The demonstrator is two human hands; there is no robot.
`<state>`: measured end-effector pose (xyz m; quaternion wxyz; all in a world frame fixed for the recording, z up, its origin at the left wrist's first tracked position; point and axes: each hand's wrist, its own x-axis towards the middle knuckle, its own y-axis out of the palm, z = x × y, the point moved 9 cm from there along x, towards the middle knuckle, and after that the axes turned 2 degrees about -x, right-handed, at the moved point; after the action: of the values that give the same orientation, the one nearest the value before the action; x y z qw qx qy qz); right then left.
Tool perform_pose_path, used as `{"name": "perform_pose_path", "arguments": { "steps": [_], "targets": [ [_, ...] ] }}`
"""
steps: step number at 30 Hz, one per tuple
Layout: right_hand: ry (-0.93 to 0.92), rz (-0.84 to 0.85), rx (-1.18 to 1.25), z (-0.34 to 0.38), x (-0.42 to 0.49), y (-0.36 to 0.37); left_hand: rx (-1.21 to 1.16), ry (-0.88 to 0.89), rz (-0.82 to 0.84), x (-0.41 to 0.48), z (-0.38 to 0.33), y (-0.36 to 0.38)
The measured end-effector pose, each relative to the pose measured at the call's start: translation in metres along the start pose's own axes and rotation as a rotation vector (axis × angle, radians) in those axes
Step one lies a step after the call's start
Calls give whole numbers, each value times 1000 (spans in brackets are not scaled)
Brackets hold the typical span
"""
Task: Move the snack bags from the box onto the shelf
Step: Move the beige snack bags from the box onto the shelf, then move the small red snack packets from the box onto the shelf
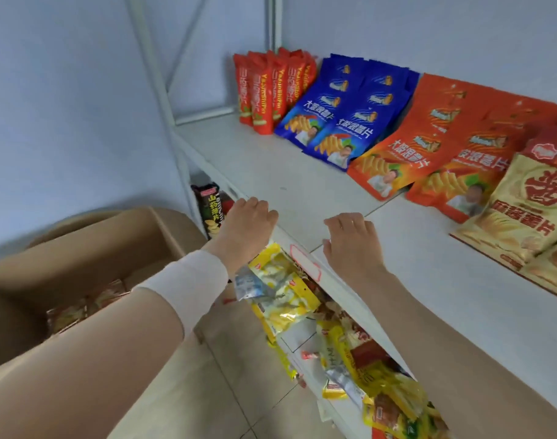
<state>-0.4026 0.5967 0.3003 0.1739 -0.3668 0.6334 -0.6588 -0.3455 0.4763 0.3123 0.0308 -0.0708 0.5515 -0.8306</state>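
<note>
Both hands' grips, left [247, 224] and right [350, 240], are loose and bare over the shelf [271, 166] edge, snack bags [81, 312] in the box [90, 248] below-left.

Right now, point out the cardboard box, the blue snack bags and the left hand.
cardboard box [90, 245]: head view, inner back wall.
blue snack bags [350, 112]: head view, front of the nearest bag.
left hand [245, 226]: head view, back of the hand.

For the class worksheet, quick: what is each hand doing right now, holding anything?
Left hand: empty, fingers curled at the shelf edge.
Right hand: empty, fingers bent, over the shelf.
</note>
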Motion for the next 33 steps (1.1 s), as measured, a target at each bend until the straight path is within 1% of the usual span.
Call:
{"name": "perform_pose_path", "arguments": {
  "steps": [3,7,11,16,20,26,30,33],
  "targets": [
    [-118,-5,4,89,27,6,-6,-125,42,-48,75,30],
    [-285,14,-1,213,60,21,-12,-238,83,-116,171,85],
    [-378,103,0,324,78,49,-76,-382,160,-187,258,150],
    [-471,212,74,437,88,97,-152,-525,309,-267,332,237],
    [-524,284,73,495,101,141,-245,-612,384,-300,369,296],
    [-581,463,68,556,130,226,-456,-762,486,-320,402,393],
    [-595,627,111,594,146,295,-621,-914,563,-328,416,460],
    [-597,742,84,611,152,341,-738,-1046,645,-343,420,504]
  ]
}}
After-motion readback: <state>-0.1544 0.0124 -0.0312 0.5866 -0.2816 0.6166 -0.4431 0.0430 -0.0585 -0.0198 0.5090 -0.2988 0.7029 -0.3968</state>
